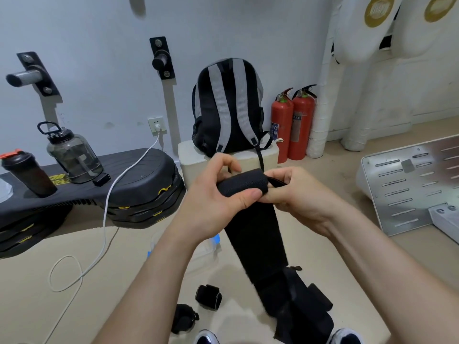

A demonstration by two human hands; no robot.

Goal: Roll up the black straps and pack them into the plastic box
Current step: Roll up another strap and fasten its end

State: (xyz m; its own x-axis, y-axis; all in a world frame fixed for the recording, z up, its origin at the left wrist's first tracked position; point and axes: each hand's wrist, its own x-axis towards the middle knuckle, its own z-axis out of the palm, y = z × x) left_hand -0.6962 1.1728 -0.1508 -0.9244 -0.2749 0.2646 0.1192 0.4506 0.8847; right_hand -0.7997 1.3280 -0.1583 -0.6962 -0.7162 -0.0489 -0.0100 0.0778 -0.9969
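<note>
Near: two rolled straps (pixel 208 296) lie on the beige floor (pixel 119 274), not yet boxed. A loose strap (pixel 255 239) hangs from the hands to a black heap (pixel 303 311), seemingly left slack to feed the roll (pixel 242 186). Left hand (pixel 211 202) curls round the roll, thumb pressing it tight; right hand (pixel 305 194) pinches its right end. The box (pixel 211 245) sits on the floor behind the left forearm, mostly hidden. Far: backpack (pixel 228 108), extinguishers (pixel 282 125), white wall (pixel 99 33).
</note>
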